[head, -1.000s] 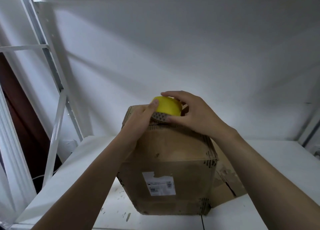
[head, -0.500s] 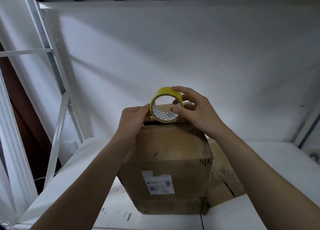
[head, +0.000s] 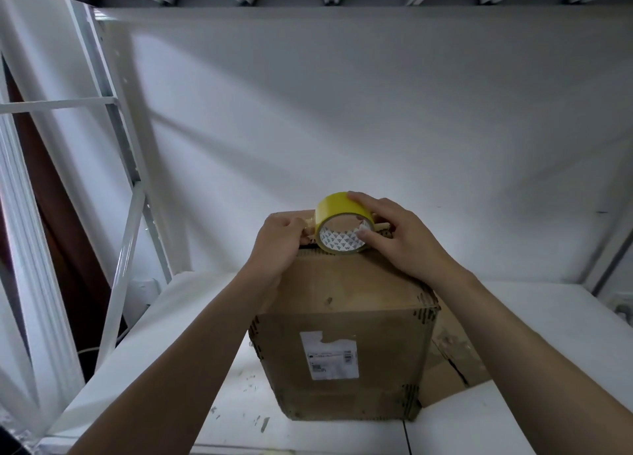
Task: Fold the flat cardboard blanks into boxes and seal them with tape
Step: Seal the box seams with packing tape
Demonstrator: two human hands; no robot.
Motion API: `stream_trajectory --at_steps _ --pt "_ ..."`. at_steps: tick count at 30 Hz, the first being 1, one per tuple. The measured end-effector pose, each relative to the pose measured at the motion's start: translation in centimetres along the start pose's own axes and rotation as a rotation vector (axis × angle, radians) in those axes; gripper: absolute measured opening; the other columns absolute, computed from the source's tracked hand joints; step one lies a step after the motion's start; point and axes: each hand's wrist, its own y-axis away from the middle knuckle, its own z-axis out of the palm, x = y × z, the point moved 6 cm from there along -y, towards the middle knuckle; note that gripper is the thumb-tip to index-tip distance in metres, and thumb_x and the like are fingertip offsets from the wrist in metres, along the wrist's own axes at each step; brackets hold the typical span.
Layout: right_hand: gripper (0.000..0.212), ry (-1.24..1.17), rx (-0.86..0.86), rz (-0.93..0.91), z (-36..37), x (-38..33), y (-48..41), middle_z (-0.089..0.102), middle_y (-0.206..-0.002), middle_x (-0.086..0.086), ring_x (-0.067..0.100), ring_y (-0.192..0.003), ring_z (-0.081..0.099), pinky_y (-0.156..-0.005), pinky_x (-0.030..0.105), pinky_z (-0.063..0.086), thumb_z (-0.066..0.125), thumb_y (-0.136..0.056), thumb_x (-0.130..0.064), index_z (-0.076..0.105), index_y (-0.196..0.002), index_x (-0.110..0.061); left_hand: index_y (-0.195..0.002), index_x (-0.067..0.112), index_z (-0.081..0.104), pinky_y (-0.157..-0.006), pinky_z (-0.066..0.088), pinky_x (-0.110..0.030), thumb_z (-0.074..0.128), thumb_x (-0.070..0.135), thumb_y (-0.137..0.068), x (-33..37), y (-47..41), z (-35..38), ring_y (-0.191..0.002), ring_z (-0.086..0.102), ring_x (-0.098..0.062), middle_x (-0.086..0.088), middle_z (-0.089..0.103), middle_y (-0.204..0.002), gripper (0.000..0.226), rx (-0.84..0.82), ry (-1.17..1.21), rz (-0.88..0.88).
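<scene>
A folded brown cardboard box with a white label on its near face stands on the white shelf. A yellow tape roll stands on edge at the far rim of the box top, its hole facing me. My right hand grips the roll, thumb inside the core and fingers over the top. My left hand pinches the short free end of the tape at the roll's left side, resting on the box's far left corner.
A flat cardboard piece lies on the shelf behind and right of the box. White metal rack posts and a diagonal brace rise at the left. A white wall stands close behind, and shelf beams run overhead.
The roll went from lying low on the box top to standing upright with its hole toward me. My left hand closed on the tape's free end; the view tilted up a little.
</scene>
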Motion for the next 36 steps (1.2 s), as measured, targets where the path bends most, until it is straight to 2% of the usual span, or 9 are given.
stream_trajectory --at_steps 4,7,11,15,20,24,28,32,36 --pt "0.064 0.041 -0.019 0.025 0.0 1.1 -0.1 0.060 -0.108 -0.001 0.016 -0.101 0.058 -0.092 0.033 0.049 0.065 -0.098 -0.022 0.039 -0.149 -0.051 -0.087 0.013 0.071 -0.062 0.045 -0.026 0.050 0.021 -0.100 0.3 -0.3 0.2 -0.076 0.070 -0.012 0.002 0.073 -0.084 0.027 -0.061 0.044 -0.032" --pt "0.065 0.054 -0.030 0.014 -0.1 1.3 -0.1 0.060 -0.110 0.000 0.017 -0.103 0.059 -0.094 0.038 0.050 0.065 -0.098 -0.024 0.037 -0.149 -0.052 -0.099 0.021 0.077 -0.056 0.045 -0.020 0.061 0.031 -0.099 0.5 -0.4 0.2 -0.072 0.066 -0.008 0.002 0.075 -0.084 0.018 -0.094 0.045 -0.018" --pt "0.064 0.059 -0.035 -0.002 -0.2 1.4 -0.2 0.058 -0.109 -0.002 0.012 -0.103 0.058 -0.093 0.027 0.049 0.063 -0.099 -0.021 0.037 -0.150 -0.050 -0.091 0.010 0.078 -0.054 0.039 -0.026 0.067 0.020 -0.095 0.8 -0.9 -0.3 -0.058 0.047 -0.017 0.003 0.067 -0.060 0.015 -0.054 -0.029 -0.030" --pt "0.062 0.152 -0.065 -0.026 -0.6 1.1 -0.8 0.053 -0.106 0.000 0.007 -0.097 0.052 -0.081 0.008 0.039 0.055 -0.100 -0.014 0.039 -0.149 -0.048 -0.073 0.008 0.075 -0.052 0.041 -0.022 0.071 0.017 -0.092 1.8 -1.3 -1.9 -0.045 0.045 -0.013 0.001 0.056 -0.051 0.021 -0.092 -0.050 -0.056" --pt "0.065 0.278 -0.121 -0.033 -0.5 0.2 -2.4 0.046 -0.105 -0.002 0.014 -0.094 0.049 -0.081 0.021 0.040 0.049 -0.097 -0.009 0.040 -0.147 -0.050 -0.070 0.004 0.074 -0.058 0.044 -0.027 0.075 0.012 -0.088 1.2 -1.9 -2.2 -0.051 0.045 -0.014 -0.006 0.057 -0.062 0.019 -0.109 -0.006 -0.118" --pt "0.067 0.370 -0.125 -0.002 -1.4 0.6 -2.6 0.040 -0.103 -0.007 0.006 -0.086 0.047 -0.070 0.008 0.034 0.042 -0.094 -0.001 0.051 -0.138 -0.052 -0.076 0.004 0.070 -0.065 0.054 -0.025 0.070 0.009 -0.091 0.8 -2.2 -3.2 -0.054 0.048 -0.010 0.004 0.059 -0.054 0.016 -0.062 0.068 -0.152" --pt "0.068 0.363 -0.105 0.002 -2.0 0.6 -2.1 0.040 -0.098 -0.012 0.004 -0.086 0.047 -0.068 0.013 0.032 0.045 -0.094 -0.004 0.049 -0.136 -0.057 -0.072 0.002 0.065 -0.058 0.054 -0.018 0.064 0.007 -0.095 0.3 -1.6 -3.4 -0.051 0.050 -0.007 0.000 0.055 -0.058 0.023 -0.111 0.118 -0.140" --pt "0.067 0.334 0.011 0.004 -0.8 0.4 -0.7 0.041 -0.108 -0.007 0.014 -0.086 0.051 -0.074 0.025 0.045 0.045 -0.096 -0.004 0.041 -0.145 -0.050 -0.076 0.000 0.063 -0.061 0.052 -0.016 0.056 0.011 -0.101 0.3 -0.7 -2.4 -0.058 0.063 -0.007 0.001 0.068 -0.064 0.028 0.040 0.041 -0.020" --pt "0.073 0.364 0.134 0.006 -0.2 0.8 0.1 0.040 -0.113 -0.005 0.021 -0.084 0.052 -0.071 0.038 0.052 0.044 -0.091 0.001 0.038 -0.147 -0.046 -0.095 0.012 0.060 -0.061 0.046 -0.014 0.055 0.019 -0.100 2.7 0.5 -2.6 -0.067 0.063 -0.002 0.005 0.069 -0.078 0.010 0.290 -0.033 0.200"
